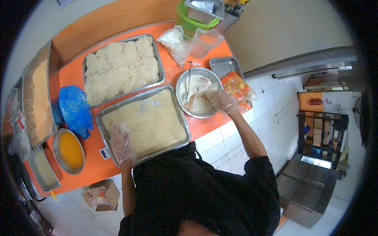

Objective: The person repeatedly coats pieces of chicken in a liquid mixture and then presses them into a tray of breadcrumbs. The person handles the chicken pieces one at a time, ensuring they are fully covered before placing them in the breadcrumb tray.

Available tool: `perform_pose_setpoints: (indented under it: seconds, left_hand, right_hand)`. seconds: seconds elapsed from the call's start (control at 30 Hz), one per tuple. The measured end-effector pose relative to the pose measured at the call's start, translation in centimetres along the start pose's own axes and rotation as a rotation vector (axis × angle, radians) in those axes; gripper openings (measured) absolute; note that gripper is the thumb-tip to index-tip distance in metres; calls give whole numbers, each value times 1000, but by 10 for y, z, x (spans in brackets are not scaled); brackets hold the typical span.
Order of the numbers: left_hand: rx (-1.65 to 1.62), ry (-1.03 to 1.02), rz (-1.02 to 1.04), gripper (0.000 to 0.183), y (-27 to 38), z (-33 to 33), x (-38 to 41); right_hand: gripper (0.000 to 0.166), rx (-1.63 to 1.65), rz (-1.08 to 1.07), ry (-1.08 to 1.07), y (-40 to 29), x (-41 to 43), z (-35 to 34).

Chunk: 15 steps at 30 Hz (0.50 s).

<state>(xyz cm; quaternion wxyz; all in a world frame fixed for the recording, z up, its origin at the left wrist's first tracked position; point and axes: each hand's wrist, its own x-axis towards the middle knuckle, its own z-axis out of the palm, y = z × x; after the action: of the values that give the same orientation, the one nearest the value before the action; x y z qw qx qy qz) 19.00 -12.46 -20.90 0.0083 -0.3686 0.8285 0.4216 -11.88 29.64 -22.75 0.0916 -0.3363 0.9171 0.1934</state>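
My left hand [121,144], in a clear plastic glove, rests over the left end of a metal tray of pale crumbs [147,124], palm down with nothing seen in it. At the round metal bowl [180,101] of white batter, my right hand [223,101], gloved alike, reaches over the right rim. Its fingertips are at battered pieces of what looks like raw meat [196,100]; whether they grip one is unclear. A whisk or spoon handle [189,76] leans in the bowl. Behind the crumb tray lies a second tray, filled with crumb-coated pieces [121,65].
Left stand a blue plastic bag [75,104], a bowl of orange liquid [71,152] and a long bin of orange powder [41,100]. Behind the bowl are a bag of white powder [175,41] and a clear jug [205,42]. A printed packet [236,85] overlaps a small metal tray [226,65].
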Motion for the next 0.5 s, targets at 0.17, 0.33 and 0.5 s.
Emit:
perform_pose_setpoints:
  seconds: [0.17,0.33,0.5]
  left_hand:
    - [-112,4,-54,57,-21,6,0]
    - [141,-18,-19,57,37,-15,-6]
    - [38,-9,108,61,24,-12,-3]
  right_hand:
    - [24,339,313,-83,-7,6,-75]
    - [22,124,-30,28,-35,12,-77]
    - [24,218,-75,30,-63,8,-99]
